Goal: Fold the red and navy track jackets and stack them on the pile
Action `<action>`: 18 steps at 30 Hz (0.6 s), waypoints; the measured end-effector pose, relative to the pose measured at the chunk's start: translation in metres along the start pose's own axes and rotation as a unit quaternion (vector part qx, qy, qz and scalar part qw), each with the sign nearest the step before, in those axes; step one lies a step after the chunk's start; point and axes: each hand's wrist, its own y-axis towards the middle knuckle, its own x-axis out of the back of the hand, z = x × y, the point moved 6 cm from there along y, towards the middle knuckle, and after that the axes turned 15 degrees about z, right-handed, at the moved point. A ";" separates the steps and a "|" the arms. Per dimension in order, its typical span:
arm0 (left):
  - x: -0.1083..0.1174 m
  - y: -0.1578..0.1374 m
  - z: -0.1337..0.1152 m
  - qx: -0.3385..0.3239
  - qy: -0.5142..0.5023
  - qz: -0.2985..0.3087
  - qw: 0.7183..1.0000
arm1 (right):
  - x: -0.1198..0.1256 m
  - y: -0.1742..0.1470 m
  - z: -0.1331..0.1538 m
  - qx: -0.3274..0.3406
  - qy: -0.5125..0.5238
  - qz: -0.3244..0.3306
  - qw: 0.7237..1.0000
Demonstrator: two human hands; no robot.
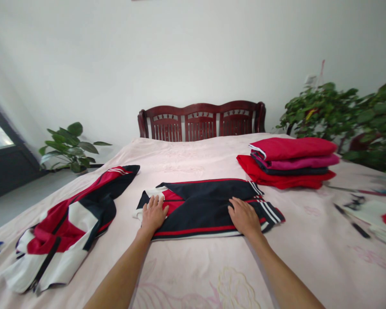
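Across the whole foreground spreads one pale pink cloth (170, 279), with one dark red wooden backrest (200, 122) of three slatted panels behind its far edge. Leafy foliage (331, 107) fills the right; how many plants it makes up cannot be told. One potted plant (66, 139) stands at the left.

Two navy, red and white garments lie apart on the cloth. The larger is one loose jacket (62, 231), unfolded, at the left. The other, one folded garment (196, 210), lies flat in the middle, under both hands. Beyond its striped end sits one stack of clothes (292, 163), showing four coloured layers: red, magenta, dark and brighter red.

Two hands rest on the folded garment, gripping nothing. The left hand (153, 214) lies on the white-and-red end, fingers slightly spread; the right hand (244, 216) lies near the striped end, fingers closer together.

Smallest, at the right, are one black-handled tool (352, 221) and one small black item (355, 201), too blurred to name.
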 end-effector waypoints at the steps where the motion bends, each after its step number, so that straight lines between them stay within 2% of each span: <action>1: 0.000 0.000 0.000 0.001 0.001 0.001 1.000 | 0.000 0.000 0.000 0.001 0.001 0.001 1.000; 18: 0.001 -0.001 -0.001 -0.002 -0.001 0.001 1.000 | 0.000 0.000 -0.001 0.001 0.004 0.000 1.000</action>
